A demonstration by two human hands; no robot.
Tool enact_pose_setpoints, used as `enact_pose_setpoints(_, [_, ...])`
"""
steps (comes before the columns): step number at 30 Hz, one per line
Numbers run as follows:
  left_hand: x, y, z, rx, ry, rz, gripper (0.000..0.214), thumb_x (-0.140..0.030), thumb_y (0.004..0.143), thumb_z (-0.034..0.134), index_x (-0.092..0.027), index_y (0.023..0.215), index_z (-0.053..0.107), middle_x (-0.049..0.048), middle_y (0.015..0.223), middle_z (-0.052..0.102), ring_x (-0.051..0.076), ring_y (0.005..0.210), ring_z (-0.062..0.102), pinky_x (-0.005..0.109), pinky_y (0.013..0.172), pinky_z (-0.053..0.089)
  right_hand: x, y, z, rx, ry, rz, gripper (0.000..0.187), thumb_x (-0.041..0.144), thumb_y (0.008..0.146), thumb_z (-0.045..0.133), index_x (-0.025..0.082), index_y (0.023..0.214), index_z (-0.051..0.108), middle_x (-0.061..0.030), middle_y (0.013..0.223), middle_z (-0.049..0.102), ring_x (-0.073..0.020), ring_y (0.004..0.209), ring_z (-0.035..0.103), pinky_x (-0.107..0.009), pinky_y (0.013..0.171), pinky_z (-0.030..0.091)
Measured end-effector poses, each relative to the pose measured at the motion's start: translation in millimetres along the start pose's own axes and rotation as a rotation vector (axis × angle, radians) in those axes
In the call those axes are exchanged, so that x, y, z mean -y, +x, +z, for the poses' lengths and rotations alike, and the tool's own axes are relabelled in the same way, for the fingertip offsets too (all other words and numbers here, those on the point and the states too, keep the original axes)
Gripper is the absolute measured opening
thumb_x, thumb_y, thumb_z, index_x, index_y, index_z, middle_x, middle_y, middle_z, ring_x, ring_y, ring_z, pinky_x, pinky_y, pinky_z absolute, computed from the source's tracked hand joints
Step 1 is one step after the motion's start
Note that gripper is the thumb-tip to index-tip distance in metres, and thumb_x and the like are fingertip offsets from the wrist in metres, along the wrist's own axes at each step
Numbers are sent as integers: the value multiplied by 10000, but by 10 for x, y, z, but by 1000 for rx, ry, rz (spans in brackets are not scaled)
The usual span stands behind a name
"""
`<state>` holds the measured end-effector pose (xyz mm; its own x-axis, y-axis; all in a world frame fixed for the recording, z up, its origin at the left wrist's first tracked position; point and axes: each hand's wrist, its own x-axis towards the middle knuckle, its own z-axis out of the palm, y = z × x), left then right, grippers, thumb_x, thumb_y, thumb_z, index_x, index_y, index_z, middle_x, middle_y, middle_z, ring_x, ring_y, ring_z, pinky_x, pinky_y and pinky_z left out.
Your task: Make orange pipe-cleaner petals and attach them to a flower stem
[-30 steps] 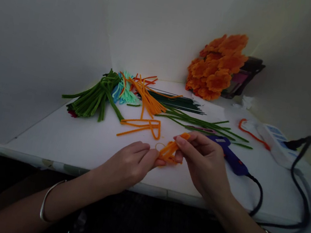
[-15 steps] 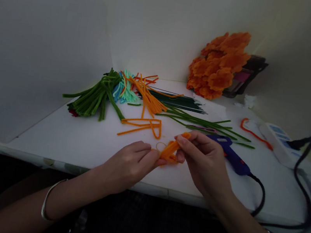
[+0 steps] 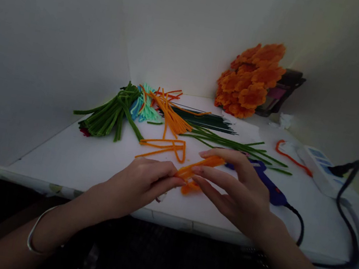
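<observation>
My left hand (image 3: 142,183) is closed, thumb and fingers pinching one end of a looped orange pipe-cleaner piece (image 3: 191,169). Its fuzzy loops stick out to the right of the pinch, one of them hanging low above the table. Around those loops my right hand (image 3: 239,185) has its fingers spread apart, the fingertips at or against the orange piece. Just behind that hand lies a blue glue gun (image 3: 274,190), partly covered by it. Bent orange pipe cleaners (image 3: 164,142) rest on the table beyond my left hand.
Bundles of green pipe cleaners (image 3: 110,112), pale turquoise ones (image 3: 147,109) and orange ones (image 3: 175,118) lie behind. Dark thin stems (image 3: 209,119) sit farther back. Orange fuzzy flowers (image 3: 251,82) stand at back right. A power strip (image 3: 322,170) with a black cable (image 3: 354,244) is at right.
My right fingers have loosened from their pinch and spread apart. The orange loops now stretch out more to the right, and my left hand has shifted slightly left. The view has tilted slightly.
</observation>
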<state>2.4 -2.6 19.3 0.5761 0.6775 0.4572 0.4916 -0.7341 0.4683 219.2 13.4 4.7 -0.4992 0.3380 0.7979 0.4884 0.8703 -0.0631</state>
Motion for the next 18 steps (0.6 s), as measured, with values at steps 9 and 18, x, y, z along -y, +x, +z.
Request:
enact_pose_setpoints(9, [-50, 19, 64, -74, -468, -249, 171, -227, 883, 534, -145, 743, 588, -35, 596, 547, 61, 505, 516, 160, 474, 434, 102, -48, 66, -6, -139, -52, 227, 66, 764, 629, 225, 920, 583, -40, 861, 665, -156, 723, 606, -299, 653, 481])
enact_pose_setpoints(18, [7, 34, 206, -153, -789, -349, 117, -204, 847, 544, -148, 762, 602, -33, 593, 554, 66, 516, 522, 168, 498, 484, 207, -1, 132, 23, 70, 54, 195, 126, 819, 609, 212, 981, 543, -39, 859, 637, -123, 737, 610, -234, 665, 520])
